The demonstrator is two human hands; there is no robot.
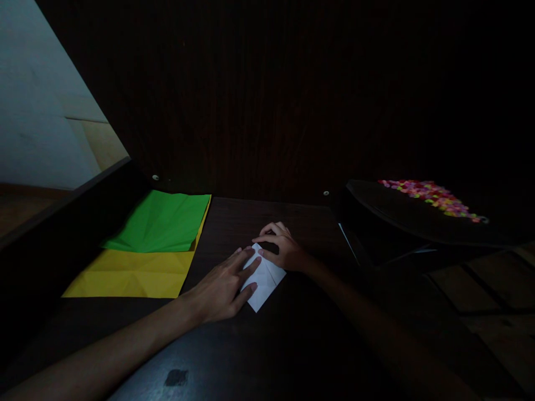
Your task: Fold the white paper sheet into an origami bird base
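A small folded white paper (264, 281) lies on the dark wooden table (292, 345) in front of me. My left hand (223, 287) rests flat on its left part, fingers spread and pressing down. My right hand (281, 245) is at the paper's upper right corner, fingers curled, the fingertips pinching or pressing a fold there. Both forearms reach in from the bottom of the view.
A creased green sheet (161, 223) lies on top of a yellow sheet (129, 274) at the table's left. At the right, a dark tray or lid (397, 214) carries several small bright coloured pieces (430, 196). A dark panel stands behind the table.
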